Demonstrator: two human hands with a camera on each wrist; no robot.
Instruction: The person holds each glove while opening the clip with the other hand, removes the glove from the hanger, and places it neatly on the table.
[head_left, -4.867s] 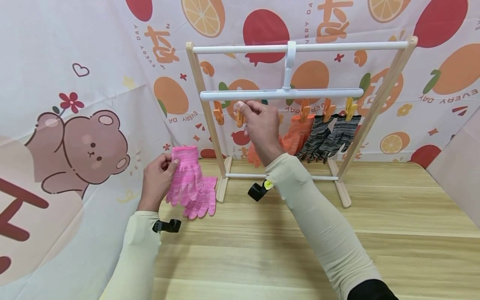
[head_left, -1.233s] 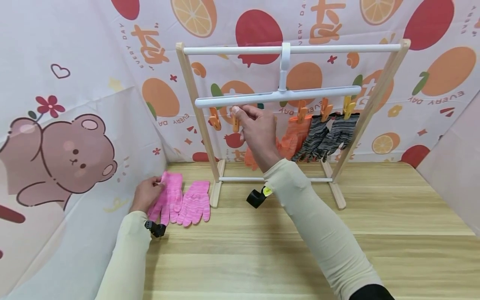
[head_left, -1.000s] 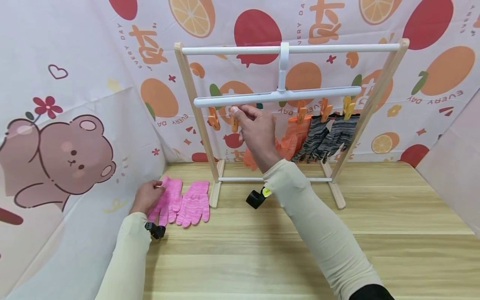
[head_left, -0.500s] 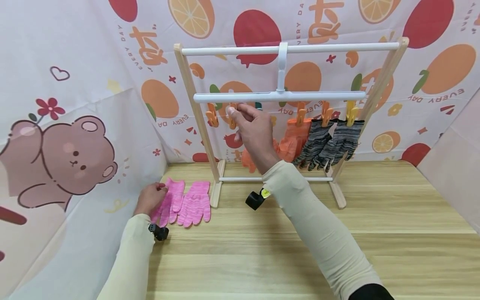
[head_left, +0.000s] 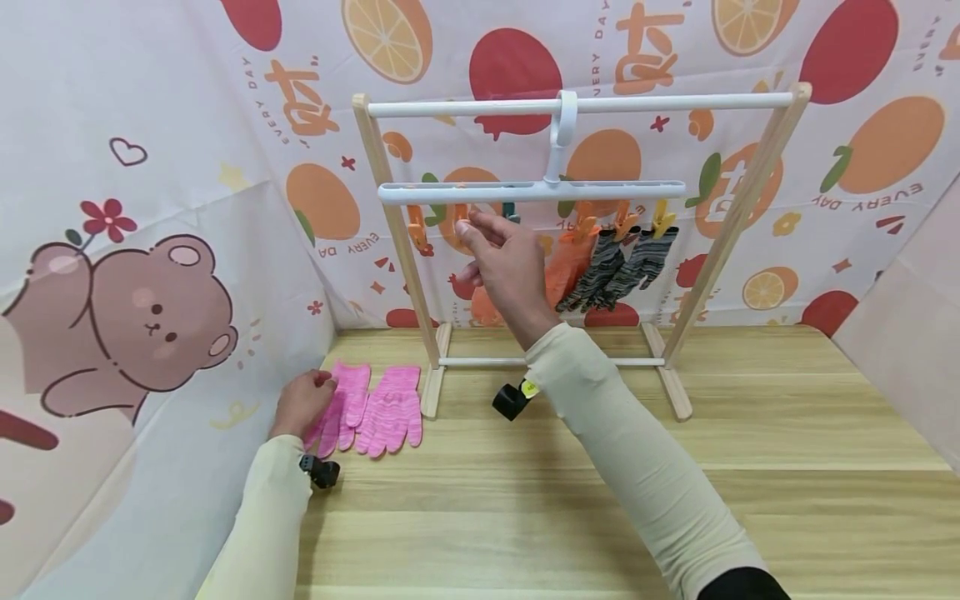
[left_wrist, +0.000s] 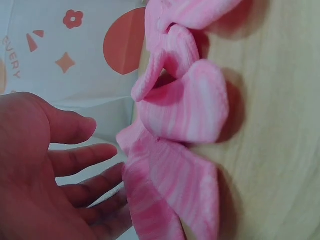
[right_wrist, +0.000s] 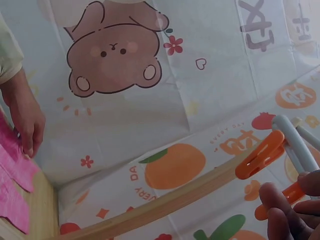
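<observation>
In the head view, my left hand (head_left: pixel 302 404) is beside the left pink glove (head_left: pixel 348 400). The left wrist view shows its fingers loose and spread, fingertips by the pink cuff (left_wrist: pixel 185 115), gripping nothing. A second pink glove (head_left: pixel 392 412) lies flat on the table to the right. My right hand (head_left: pixel 513 271) is raised under the white hanger (head_left: pixel 472 193), thumb and fingers at an orange clothespin (right_wrist: pixel 262 212); they seem to pinch it, partly hiding it. Another orange clothespin (head_left: pixel 417 229) hangs to its left. Orange gloves (head_left: pixel 567 271) and grey-black gloves (head_left: pixel 648 258) hang clipped farther right.
A wooden rack (head_left: pixel 750 225) with white rods carries the hanger by its hook. A dark green clothespin (head_left: pixel 510 207) sits behind my right hand. A yellow clothespin (head_left: pixel 663 218) is at the hanger's right. Patterned cloth (head_left: pixel 322 75) walls the back and left of the table (head_left: pixel 525 500).
My left hand has lowered the pink glove to the table and let go. The hanger tilted, levelled, then turned, its right end with the hanging gloves shifting left. My right hand stays at the clothespin.
</observation>
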